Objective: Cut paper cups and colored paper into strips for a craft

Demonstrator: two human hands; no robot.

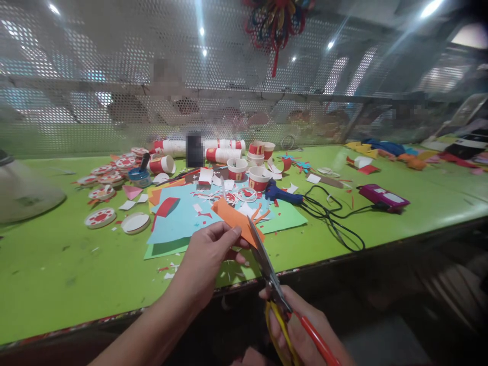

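Note:
A piece of orange paper [241,222] is pinched between the thumb and fingers of my left hand [213,246], above the table's front edge. My right hand [305,320] grips a pair of scissors [267,264] with yellow and red handles. The blades point up and away, lying at the right part of the orange paper. Beyond my hands, light blue paper [171,211] rests over green paper [290,219] on the table, with small white and red scraps scattered about. The fingers inside the scissor handles are partly hidden.
A blue glue gun [282,194] lies right of the papers, its black cord looping near a purple box [383,197]. Paper cups [259,178] and decorated round lids [100,217] crowd the green table [49,274]. A perforated metal screen [125,76] rises behind.

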